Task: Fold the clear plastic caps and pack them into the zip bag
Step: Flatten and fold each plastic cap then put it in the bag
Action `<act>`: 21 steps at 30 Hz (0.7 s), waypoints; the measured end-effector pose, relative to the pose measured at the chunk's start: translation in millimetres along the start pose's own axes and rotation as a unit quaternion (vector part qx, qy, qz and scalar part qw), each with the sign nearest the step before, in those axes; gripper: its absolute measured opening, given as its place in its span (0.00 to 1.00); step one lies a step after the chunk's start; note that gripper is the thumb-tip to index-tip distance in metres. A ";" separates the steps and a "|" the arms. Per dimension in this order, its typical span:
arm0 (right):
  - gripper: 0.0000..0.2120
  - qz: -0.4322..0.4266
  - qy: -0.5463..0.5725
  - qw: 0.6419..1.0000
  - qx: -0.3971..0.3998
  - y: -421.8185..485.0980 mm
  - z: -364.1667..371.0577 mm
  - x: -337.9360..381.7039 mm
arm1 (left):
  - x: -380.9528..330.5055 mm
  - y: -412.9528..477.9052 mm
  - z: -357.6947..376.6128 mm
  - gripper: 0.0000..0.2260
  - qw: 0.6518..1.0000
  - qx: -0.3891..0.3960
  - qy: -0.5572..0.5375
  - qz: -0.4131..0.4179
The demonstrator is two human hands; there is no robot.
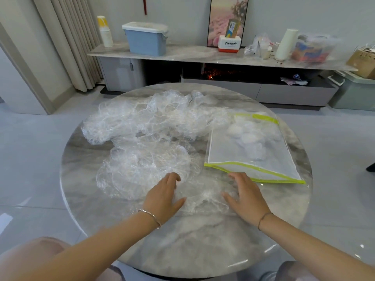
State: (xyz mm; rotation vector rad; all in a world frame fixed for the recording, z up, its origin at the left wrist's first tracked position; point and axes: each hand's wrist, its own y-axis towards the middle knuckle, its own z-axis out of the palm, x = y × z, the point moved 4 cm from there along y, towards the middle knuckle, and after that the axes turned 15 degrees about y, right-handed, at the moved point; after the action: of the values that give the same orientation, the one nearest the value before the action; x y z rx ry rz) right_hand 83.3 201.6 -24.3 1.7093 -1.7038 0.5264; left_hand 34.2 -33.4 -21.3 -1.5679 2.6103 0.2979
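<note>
The left hand (164, 196) and the right hand (246, 194) lay palm down on the round marble bench (203, 246). Their fingers (173, 178) were straight and relaxed, gripping nothing, and each hand rested on one side of a crumpled clear cap (203, 196) spread between them. A loose heap of clear caps (146, 122) sprawled over the left and far part of the bench, while the green-edged zip bag (229, 155) lay flat just beyond the right hand, holding several folded caps (249, 134).

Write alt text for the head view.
Left hand and right hand rest open on a clear cap on a round marble table. Loose caps heap behind; a zip bag holding pale bundles lies right.
</note>
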 end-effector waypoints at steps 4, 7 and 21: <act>0.24 -0.148 -0.102 0.983 0.044 -12.1 21.4 15.2 | -26.5 1.7 -7.2 0.17 0.955 -0.141 0.098 0.243; 0.26 -0.145 -0.188 0.968 0.080 -19.3 39.9 3.4 | -24.6 1.3 20.0 0.20 0.942 -0.030 0.174 0.284; 0.26 -0.263 -0.125 0.946 0.144 -28.4 29.8 24.8 | -23.2 -2.3 13.9 0.44 0.961 0.096 0.143 0.218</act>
State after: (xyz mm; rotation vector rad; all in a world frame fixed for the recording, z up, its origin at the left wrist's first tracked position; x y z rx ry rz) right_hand 108.1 161.3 -32.8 2.4235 -1.2827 0.3242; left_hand 46.8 -11.5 -31.2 -1.0275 3.0788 -0.1710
